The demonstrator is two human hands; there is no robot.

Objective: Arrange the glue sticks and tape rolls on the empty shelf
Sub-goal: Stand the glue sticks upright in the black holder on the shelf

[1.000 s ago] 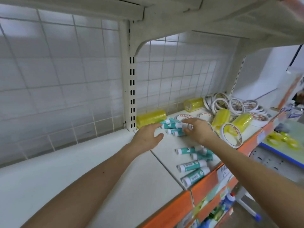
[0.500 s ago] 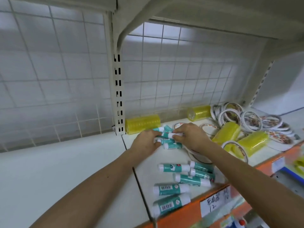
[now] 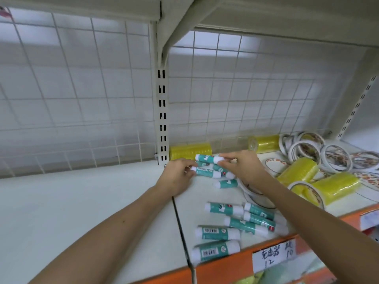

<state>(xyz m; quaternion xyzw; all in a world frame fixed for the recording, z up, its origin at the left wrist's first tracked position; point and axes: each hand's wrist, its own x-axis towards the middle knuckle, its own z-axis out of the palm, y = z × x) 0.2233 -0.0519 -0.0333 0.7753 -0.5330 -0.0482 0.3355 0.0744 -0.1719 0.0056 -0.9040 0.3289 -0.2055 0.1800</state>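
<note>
Both hands meet at the back left of the right shelf section, over a small bunch of teal-and-white glue sticks (image 3: 208, 170). My left hand (image 3: 176, 178) holds the bunch from the left. My right hand (image 3: 243, 166) pinches the topmost stick (image 3: 208, 158) from the right. One stick (image 3: 225, 183) lies loose just below them. Several more glue sticks (image 3: 222, 232) lie scattered near the front edge. Yellow tape rolls (image 3: 297, 171) and white tape rolls (image 3: 305, 149) are heaped to the right. The bare shelf (image 3: 71, 201) stretches left.
A yellow roll pack (image 3: 190, 151) lies against the wire grid back by the slotted upright post (image 3: 162, 115). Another yellow pack (image 3: 264, 143) sits further right. The orange front rail (image 3: 229, 265) carries a handwritten price label (image 3: 273, 254). A seam (image 3: 181, 228) divides the two shelf boards.
My hands have closed in on the bunch of glue sticks and lifted the top stick slightly. The view has shifted right and nearer to the shelf.
</note>
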